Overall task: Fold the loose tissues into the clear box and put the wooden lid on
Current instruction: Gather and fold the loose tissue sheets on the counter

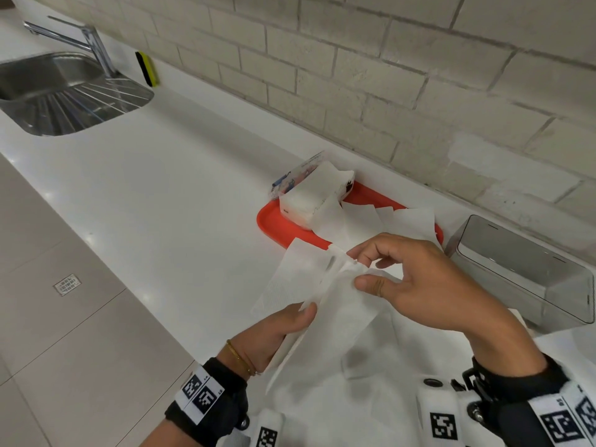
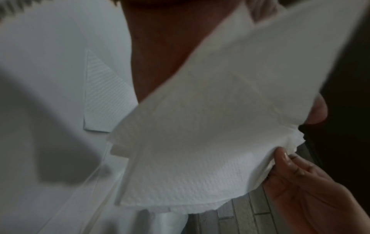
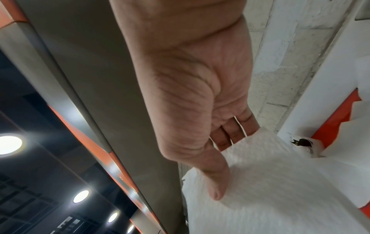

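While the left hand [image 1: 283, 324] pinches the near edge of a loose tissue [image 1: 325, 304] between thumb and fingers, the right hand [image 1: 416, 282] pinches the far part of that same sheet, its thumb and forefinger closed on a raised fold and the other fingers loosely curled above it. The tissue is held up off the white worktop [image 1: 180, 201], spread between the two hands; in the left wrist view it shows as several embossed layers bunched at the thumb. More loose sheets [image 1: 387, 391] lie flat on the worktop under and in front of the hands, reaching toward the person.

Behind the hands an orange tray [image 1: 274, 221] sits on the worktop near the brick wall [image 1: 387, 75]. On its far left end rests an opened tissue pack [image 1: 309, 195], with a white stack showing and further tissues [image 1: 400, 221] fanned out of it across the tray toward the right.

The clear box [image 1: 529, 275] stands on the worktop to the right of the tray, beside the right hand, lying on its side with its open mouth toward the camera; nothing can be made out inside it.

Far left, a steel sink [image 1: 58, 88] with a tap [image 1: 87, 43] is set into the worktop, and a yellow and black sponge [image 1: 146, 69] leans against the wall just beside it
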`<state>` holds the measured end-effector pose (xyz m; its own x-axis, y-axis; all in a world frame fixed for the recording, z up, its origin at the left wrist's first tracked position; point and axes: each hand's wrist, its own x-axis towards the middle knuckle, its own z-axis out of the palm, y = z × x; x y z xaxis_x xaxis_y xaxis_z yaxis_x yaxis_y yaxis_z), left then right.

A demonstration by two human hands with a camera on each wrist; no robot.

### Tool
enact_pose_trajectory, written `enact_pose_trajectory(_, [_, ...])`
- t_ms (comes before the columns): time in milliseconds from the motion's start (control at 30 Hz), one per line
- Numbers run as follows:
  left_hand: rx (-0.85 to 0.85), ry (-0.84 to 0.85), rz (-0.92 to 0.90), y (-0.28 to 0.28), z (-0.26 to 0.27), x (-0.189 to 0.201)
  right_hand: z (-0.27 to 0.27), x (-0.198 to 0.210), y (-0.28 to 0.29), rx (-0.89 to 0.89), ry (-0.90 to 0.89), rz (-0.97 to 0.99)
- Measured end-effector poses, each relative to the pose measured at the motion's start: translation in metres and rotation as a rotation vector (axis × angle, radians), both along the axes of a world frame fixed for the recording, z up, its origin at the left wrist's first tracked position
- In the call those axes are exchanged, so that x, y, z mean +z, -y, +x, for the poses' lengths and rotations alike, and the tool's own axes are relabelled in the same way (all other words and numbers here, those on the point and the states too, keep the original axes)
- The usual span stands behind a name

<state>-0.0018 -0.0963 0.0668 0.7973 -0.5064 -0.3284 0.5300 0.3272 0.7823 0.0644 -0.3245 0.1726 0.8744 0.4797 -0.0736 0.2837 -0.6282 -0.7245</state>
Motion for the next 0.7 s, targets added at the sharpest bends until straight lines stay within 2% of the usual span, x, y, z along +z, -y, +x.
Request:
enact_pose_trajectory(100, [-0.070, 0.056, -0.013, -0.004, -0.003, 0.001, 0.003, -0.006, 0.000, -0.028, -0.033, 0.020])
enact_pose_trajectory(267, [-0.102, 0.126, 0.033, -0.008, 0.001, -0.016, 0.008, -0.025, -0.008, -0.131, -0.089, 0.180])
enact_pose_trajectory(333, [-0.074, 0.177, 0.139, -0.015, 0.004, -0.018, 0.013, -0.040, -0.012, -0.220, -0.111, 0.253])
enact_pose_trajectory(467, [0.264, 0.188, 0.347, -0.044, 0.003, -0.027, 0.015, -0.071, -0.025, -0.383, -0.187, 0.478])
enact_pose_trajectory(600, [0.648, 0.093, 0.357, -0.056, -0.001, -0.045, 0.009, -0.109, -0.045, -0.530, -0.331, 0.631])
enact_pose_trajectory(700, [0.801, 0.057, 0.383, -0.055, -0.004, -0.056, 0.006, -0.132, -0.057, -0.577, -0.458, 0.663])
